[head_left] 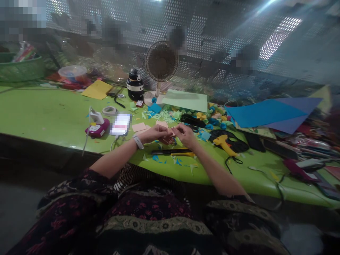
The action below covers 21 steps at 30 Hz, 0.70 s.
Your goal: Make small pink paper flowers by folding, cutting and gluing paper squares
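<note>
Both hands meet over the green table [66, 113], fingers pinched round a small piece of pink paper [172, 131] that they largely cover. My left hand [158, 133], below a wrist with a pale watch band [138, 142], closes on its left side. From the right, my right hand [185, 135] grips the same paper with thumb and fingers. Pink paper squares [139, 127] lie beside the left hand. Just in front of the hands are a dark long tool [164, 152] and a yellow-handled one [183, 154], with blue and pale paper scraps around them.
A yellow glue gun [224, 144] rests to the right on something black. Behind are a fan [162, 62], a black bottle [135, 86], paper cuttings and a green sheet [186, 100]. Leftward stand a phone [120, 124], tape roll [109, 111] and purple power socket [97, 129]. Blue sheets [265, 113] lie right.
</note>
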{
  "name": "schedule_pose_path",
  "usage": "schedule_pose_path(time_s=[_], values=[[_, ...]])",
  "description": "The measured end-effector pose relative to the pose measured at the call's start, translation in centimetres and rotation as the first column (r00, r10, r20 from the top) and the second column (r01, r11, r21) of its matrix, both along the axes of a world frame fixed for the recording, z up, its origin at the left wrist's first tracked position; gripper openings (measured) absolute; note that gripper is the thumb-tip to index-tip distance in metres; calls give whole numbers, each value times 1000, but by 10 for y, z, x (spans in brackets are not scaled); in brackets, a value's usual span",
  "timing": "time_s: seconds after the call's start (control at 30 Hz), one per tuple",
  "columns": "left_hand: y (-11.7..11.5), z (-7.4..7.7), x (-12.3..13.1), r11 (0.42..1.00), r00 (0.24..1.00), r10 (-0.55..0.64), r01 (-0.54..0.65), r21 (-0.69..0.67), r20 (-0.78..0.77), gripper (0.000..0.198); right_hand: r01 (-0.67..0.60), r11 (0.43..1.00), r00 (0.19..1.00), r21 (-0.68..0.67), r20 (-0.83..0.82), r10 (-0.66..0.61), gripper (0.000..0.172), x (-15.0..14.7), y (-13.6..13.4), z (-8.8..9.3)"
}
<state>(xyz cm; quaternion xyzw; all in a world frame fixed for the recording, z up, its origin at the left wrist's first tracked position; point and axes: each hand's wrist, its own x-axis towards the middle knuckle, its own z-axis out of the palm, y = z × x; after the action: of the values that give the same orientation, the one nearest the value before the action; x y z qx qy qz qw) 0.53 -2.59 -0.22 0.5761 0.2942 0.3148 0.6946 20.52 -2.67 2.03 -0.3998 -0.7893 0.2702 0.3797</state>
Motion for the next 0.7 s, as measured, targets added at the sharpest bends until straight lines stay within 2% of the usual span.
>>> schedule_pose_path(time_s=[0.27,0.5,0.6,0.7], values=[[2,-2,1,999,999,-14,15,48,-29,49,16,998,1000,63,-11,-16,48,-2,-1,-3],[-2,2,0,999,998,-30,32,31,-61,52,-47,997,998,-54,-51,44,53,0,5,-6],[-3,3,0,999,999,4,-2,45,-44,47,-31,997,992,-70,-126,22,56,0,6,-4],[-3,4,-2,1000,1000,-2,2,23,4,41,-25,988,970,-149,-244,-12,59,0,8,-4]])
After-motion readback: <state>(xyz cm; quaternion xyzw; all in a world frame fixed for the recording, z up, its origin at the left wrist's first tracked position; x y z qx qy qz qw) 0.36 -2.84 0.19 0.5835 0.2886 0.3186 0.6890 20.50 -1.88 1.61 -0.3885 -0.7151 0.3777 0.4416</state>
